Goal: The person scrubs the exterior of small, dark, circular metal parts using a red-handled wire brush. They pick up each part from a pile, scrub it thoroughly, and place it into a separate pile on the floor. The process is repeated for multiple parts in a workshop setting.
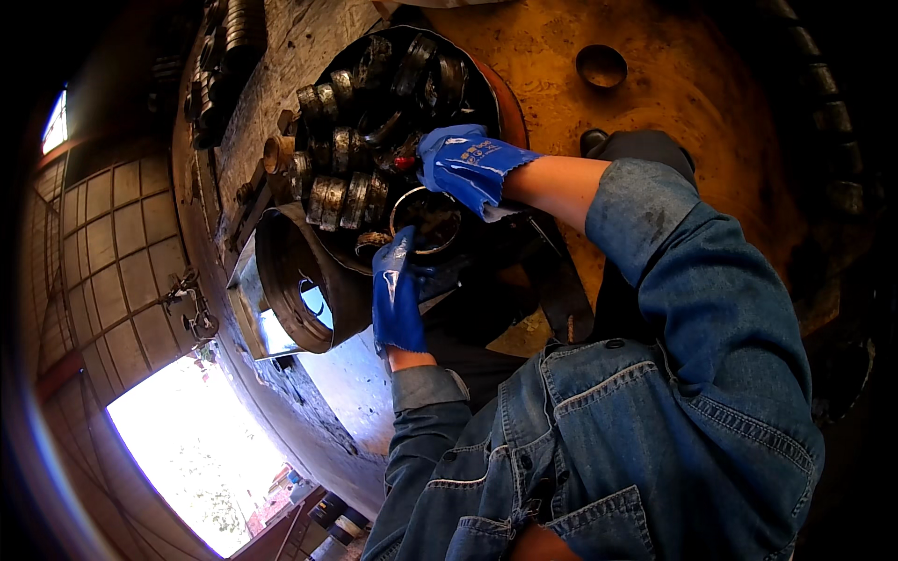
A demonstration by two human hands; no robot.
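Observation:
My left hand [397, 290], in a blue rubber glove, is closed on the near-left rim of a metal ring [456, 224], which is tilted so its round opening shows. My right hand [463, 166], also gloved in blue, is closed just above the ring around a red-ended thing [404, 164]. Its kind I cannot make out, since the glove hides most of it. Just beyond both hands stands a wide round drum [496, 89] holding several oily dark metal rings [357, 201], stacked and lying at different angles.
An open metal cylinder [281, 276] lies on its side left of my left hand. A lone ring [601, 67] rests on the stained yellow-brown floor [711, 122] at the far right. More rings [245, 28] are stacked at the far left. Dark strip-like parts [557, 271] lie below my right forearm.

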